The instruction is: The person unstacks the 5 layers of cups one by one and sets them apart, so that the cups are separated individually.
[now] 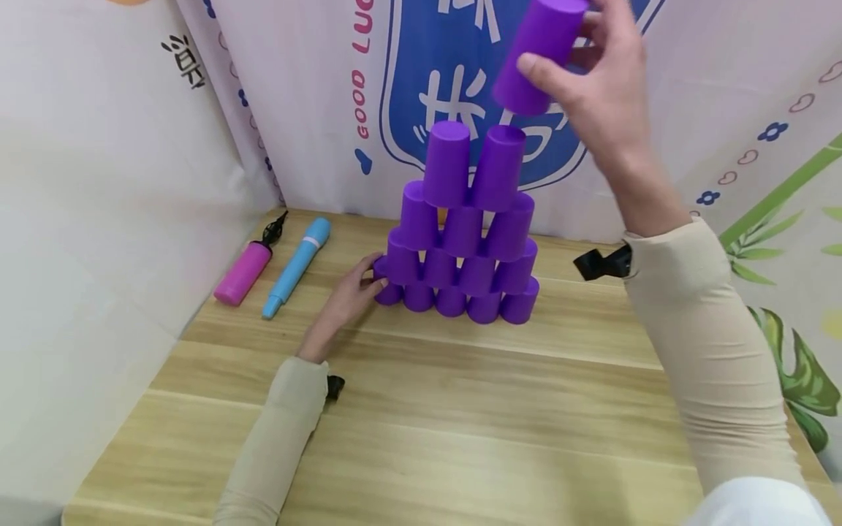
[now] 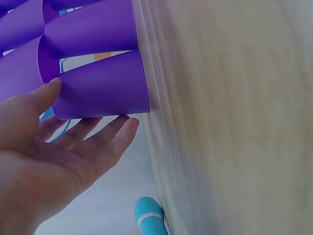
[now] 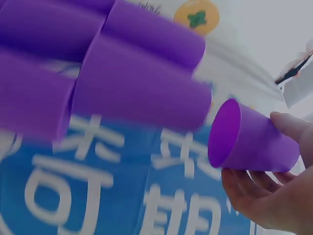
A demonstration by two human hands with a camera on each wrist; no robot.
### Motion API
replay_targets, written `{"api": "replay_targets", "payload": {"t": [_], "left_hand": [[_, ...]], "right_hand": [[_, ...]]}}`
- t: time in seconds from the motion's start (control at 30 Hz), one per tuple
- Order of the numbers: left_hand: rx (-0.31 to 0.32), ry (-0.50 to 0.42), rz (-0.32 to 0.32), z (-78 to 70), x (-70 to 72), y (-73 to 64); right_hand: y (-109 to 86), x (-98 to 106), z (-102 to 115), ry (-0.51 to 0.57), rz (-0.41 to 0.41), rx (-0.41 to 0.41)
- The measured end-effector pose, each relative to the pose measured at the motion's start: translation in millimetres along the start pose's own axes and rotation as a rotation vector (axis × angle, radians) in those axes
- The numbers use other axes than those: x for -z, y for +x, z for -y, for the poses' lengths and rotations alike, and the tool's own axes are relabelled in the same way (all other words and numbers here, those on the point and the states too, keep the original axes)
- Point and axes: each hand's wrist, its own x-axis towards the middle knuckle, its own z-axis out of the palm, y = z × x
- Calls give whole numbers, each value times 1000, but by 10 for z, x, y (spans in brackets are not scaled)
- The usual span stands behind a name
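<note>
A pyramid of upside-down purple cups (image 1: 462, 228) stands in several rows on the wooden table, with two cups on its top row. Above the right top cup (image 1: 501, 172), my right hand (image 1: 608, 88) grips another purple cup (image 1: 542, 55), tilted with its mouth downward. The right wrist view shows this cup's open mouth (image 3: 225, 134) facing the stack, with a gap between them. At the bottom row's left end, my left hand (image 1: 351, 296) holds the outermost cup (image 2: 102, 88), thumb on its near side and fingers around its outer side.
A pink pump (image 1: 243, 274) with a black nozzle lies at the table's back left. Beside it is a light-blue tube-shaped thing (image 1: 297, 267) with a white band. A printed cloth (image 1: 316, 95) hangs close behind the stack. Wood tabletop (image 1: 460, 409) stretches in front.
</note>
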Motion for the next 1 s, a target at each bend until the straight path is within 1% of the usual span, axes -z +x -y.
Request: {"api": "replay_targets", "payload": {"t": [0.07, 0.13, 0.2, 0.27, 0.37, 0.43, 0.5, 0.6, 0.7, 0.83, 1.0], "left_hand": [[-6, 7, -7, -13, 17, 13], [-14, 12, -13, -22, 29, 28], [-18, 16, -19, -33, 35, 37], [-26, 21, -20, -31, 35, 44], [-34, 23, -14, -26, 18, 48], [-35, 21, -8, -24, 1, 46], [-28, 18, -3, -26, -18, 42], [-14, 16, -3, -30, -38, 32], [-2, 14, -3, -26, -44, 22], [2, 11, 0, -20, -38, 13], [-7, 4, -8, -9, -24, 15]], "right_hand": [[21, 141, -72, -9, -53, -7], [33, 304, -224, -40, -95, -36], [13, 464, -441, -63, -118, -124], [-64, 602, -727, -87, -113, -232], [-286, 726, -1205, -129, -73, -408], [-498, 748, -1526, -177, -35, -488], [-738, 734, -1814, -208, 2, -547], [-1100, 669, -2174, -244, 42, -586], [-1396, 596, -2420, -264, 63, -602], [-1653, 537, -2579, -302, 61, -619], [-1809, 523, -2664, -335, 54, -642]]}}
